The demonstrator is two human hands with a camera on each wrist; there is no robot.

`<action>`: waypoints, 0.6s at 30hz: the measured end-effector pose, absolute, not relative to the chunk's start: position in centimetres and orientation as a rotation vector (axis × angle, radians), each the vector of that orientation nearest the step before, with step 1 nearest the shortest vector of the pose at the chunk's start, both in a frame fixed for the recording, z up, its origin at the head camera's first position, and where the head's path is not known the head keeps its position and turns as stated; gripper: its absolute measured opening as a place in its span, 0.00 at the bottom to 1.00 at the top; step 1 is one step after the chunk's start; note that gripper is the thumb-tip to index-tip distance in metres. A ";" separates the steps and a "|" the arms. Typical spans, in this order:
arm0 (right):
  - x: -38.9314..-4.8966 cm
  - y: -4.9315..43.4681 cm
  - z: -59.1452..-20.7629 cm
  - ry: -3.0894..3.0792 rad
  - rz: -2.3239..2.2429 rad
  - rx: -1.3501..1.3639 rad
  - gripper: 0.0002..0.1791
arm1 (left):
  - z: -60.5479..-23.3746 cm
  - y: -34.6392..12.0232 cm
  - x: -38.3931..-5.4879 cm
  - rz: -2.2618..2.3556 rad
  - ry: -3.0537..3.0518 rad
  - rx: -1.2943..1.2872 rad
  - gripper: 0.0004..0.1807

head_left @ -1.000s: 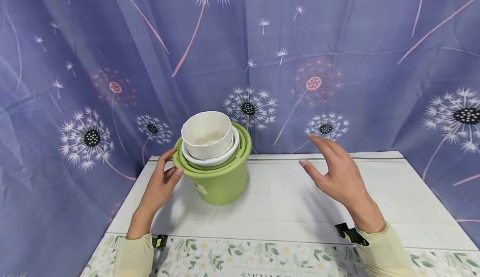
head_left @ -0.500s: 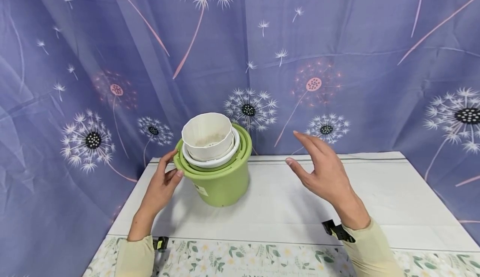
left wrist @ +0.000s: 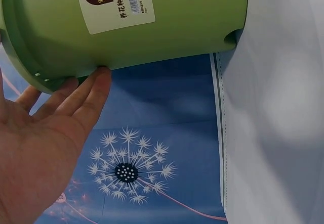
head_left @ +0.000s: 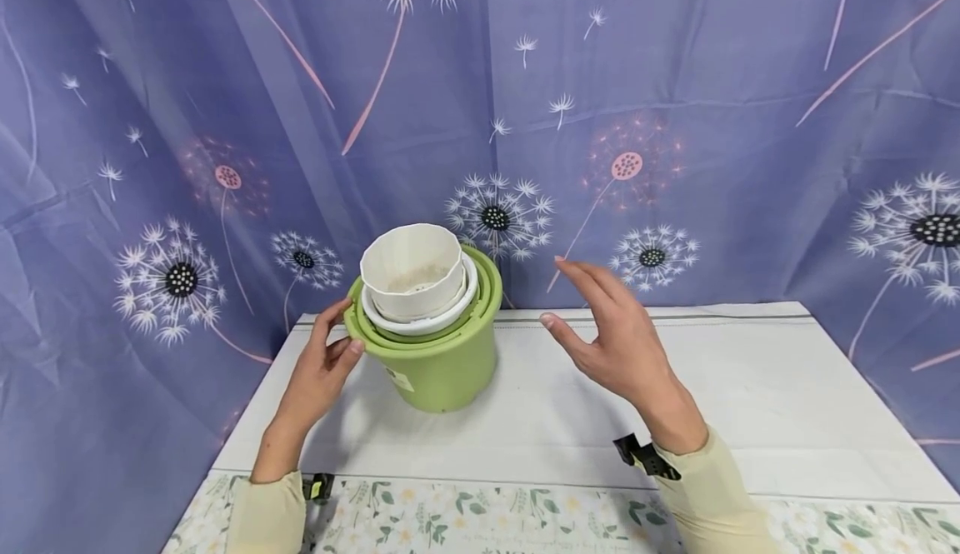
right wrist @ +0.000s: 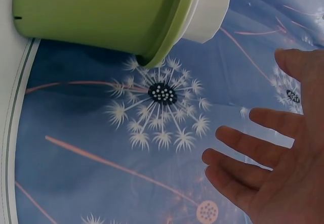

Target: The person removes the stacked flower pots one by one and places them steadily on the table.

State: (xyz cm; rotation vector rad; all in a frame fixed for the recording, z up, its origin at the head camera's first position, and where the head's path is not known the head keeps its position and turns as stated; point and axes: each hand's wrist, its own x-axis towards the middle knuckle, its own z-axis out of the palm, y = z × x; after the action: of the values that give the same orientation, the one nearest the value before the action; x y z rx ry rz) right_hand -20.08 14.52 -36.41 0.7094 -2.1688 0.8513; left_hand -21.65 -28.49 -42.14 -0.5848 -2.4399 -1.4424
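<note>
A stack of flowerpots stands on the table: a large green pot (head_left: pixel 450 375) outermost, another green rim inside it, then a white-rimmed pot (head_left: pixel 427 326) and a cream faceted pot (head_left: pixel 408 262) on top. My left hand (head_left: pixel 318 379) touches the large pot's left rim, thumb near the front and fingers along the side. In the left wrist view its fingers (left wrist: pixel 93 95) lie nearly straight against the pot beneath the rim, beside a label (left wrist: pixel 119 6). Held in the air right of the stack, my right hand (head_left: pixel 618 341) has thumb and fingers spread, touching nothing.
A white cloth (head_left: pixel 765 396) covers the table, with a floral-printed strip (head_left: pixel 450 512) along the near side. Behind and to the left hangs a blue-purple curtain (head_left: pixel 720 154) with dandelion prints. Both wrists wear black straps.
My right hand has moved steadily left, closer to the pots, its fingers still spread. The left hand stays at the green rim, and the stack has not moved.
</note>
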 end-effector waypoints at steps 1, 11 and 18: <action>-20.1 14.3 -36.4 -2.166 0.852 0.709 0.40 | -42.1 -28.5 -21.6 -1.441 -2.446 -0.585 0.36; -20.6 12.9 -36.2 -2.151 0.868 0.746 0.38 | -42.3 -28.3 -21.6 -1.440 -2.455 -0.569 0.36; -21.0 11.7 -36.2 -2.120 0.903 0.798 0.36 | -42.3 -28.5 -21.3 -1.418 -2.465 -0.556 0.36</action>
State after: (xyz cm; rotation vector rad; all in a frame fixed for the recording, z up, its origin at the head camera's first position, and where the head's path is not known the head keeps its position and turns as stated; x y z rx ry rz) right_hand -20.99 11.67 -36.16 0.7976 -2.1196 0.9031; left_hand -21.34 -28.48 -42.25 -0.5564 -2.4647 -1.4185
